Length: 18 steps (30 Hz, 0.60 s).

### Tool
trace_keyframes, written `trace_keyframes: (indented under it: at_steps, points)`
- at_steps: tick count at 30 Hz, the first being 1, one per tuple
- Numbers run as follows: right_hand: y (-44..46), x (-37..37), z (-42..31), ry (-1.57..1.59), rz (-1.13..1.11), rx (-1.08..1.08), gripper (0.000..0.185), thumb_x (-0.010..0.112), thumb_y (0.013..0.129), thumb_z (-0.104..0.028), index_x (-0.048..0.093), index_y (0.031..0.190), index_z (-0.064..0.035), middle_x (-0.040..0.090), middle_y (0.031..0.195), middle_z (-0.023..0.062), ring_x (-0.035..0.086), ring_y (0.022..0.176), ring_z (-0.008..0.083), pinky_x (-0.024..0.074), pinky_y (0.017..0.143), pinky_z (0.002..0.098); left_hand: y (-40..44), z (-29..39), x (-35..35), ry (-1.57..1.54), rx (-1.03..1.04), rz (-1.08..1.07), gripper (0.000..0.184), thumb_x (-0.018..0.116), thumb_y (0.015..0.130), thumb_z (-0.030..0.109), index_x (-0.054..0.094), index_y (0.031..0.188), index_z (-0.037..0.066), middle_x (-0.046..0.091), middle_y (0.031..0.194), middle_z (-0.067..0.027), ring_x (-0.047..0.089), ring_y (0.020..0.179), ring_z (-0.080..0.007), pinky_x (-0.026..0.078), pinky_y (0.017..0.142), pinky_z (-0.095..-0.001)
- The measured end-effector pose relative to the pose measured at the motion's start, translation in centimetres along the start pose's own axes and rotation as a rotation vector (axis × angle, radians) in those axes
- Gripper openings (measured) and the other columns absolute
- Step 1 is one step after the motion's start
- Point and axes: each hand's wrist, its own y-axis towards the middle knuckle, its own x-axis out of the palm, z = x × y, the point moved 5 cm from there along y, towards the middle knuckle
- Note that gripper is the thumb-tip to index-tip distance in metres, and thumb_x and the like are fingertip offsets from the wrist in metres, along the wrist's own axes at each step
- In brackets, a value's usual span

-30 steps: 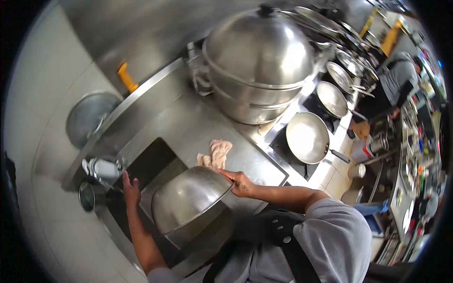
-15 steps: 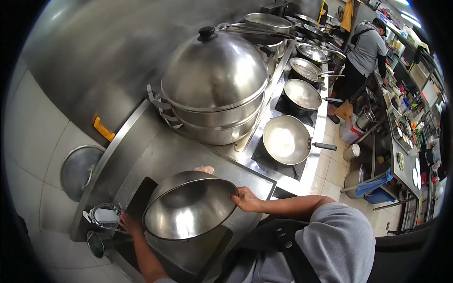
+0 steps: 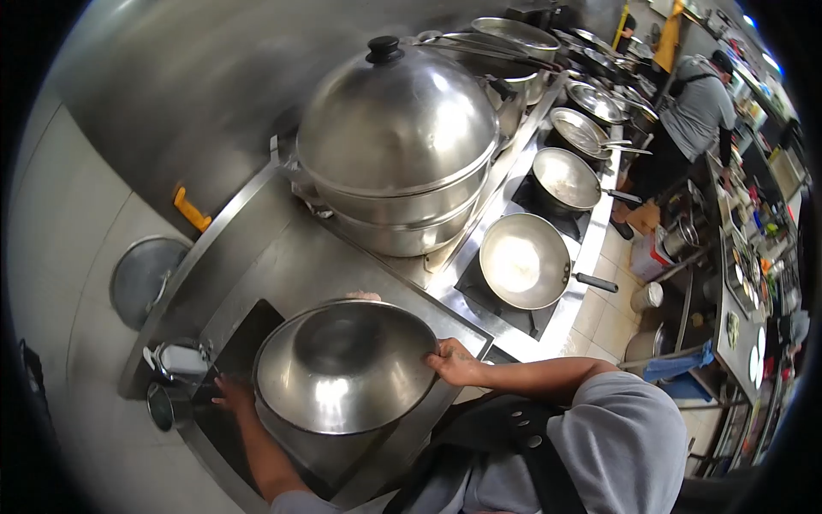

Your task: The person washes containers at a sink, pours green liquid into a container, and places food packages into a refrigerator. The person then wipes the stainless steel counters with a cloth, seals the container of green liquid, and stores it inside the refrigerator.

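A large steel mixing bowl (image 3: 377, 381) is tilted over the sink counter, its hollow side facing me. My right hand (image 3: 454, 361) grips its right rim, thumb and fingers closed on the edge. My left hand (image 3: 233, 394) is left of the bowl with its fingers spread, holding nothing that I can see. Beneath that hand is the dark sink basin (image 3: 224, 420). Nearest to its fingertips are a metal container with a white thing in it (image 3: 182, 360) and a metal cup (image 3: 161, 408). Something pinkish (image 3: 364, 295) shows just behind the bowl's far rim.
A tall steel steamer with a domed lid (image 3: 394, 128) stands beyond the counter. On the stove to the right are a pan (image 3: 524, 261) and several others, handles jutting outward. A round metal lid (image 3: 145, 278) rests at the left. A co-worker (image 3: 698, 111) stands farther back.
The bowl has turned so its hollow faces me more. My left hand has drawn back slightly from the metal container. My right hand keeps its grip, and the camera view has shifted.
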Motion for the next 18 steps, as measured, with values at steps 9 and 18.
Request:
trace_keyframes:
  at_steps: [9,18]
  points:
    - [0.4,-5.2,4.3,-0.036,-0.504,0.197,0.038,0.049,0.085,-0.02,0.058,0.071,0.0139,0.062,0.063,0.0237,0.065,0.051,0.0265,0.051,0.05,0.0325,-23.4,4.2,-0.6,-1.682,-0.009,-0.294,0.078,0.049,0.088,0.056,0.026,0.145,0.007,0.031,0.147,-0.0138,0.035,0.132,-0.029,0.029,0.105,-0.0374]
    - [-3.4,-9.5,5.1,0.209,-0.899,0.379,0.039,0.053,0.084,-0.021,0.056,0.085,0.0184,0.065,0.076,0.0215,0.066,0.055,0.0258,0.0527,0.047,0.0309,-50.9,9.6,3.1,-1.915,-0.193,-0.24,0.06,0.07,0.078,0.016,0.045,0.129,-0.002,0.058,0.119,-0.0132,0.056,0.107,-0.0236,0.044,0.093,-0.0371]
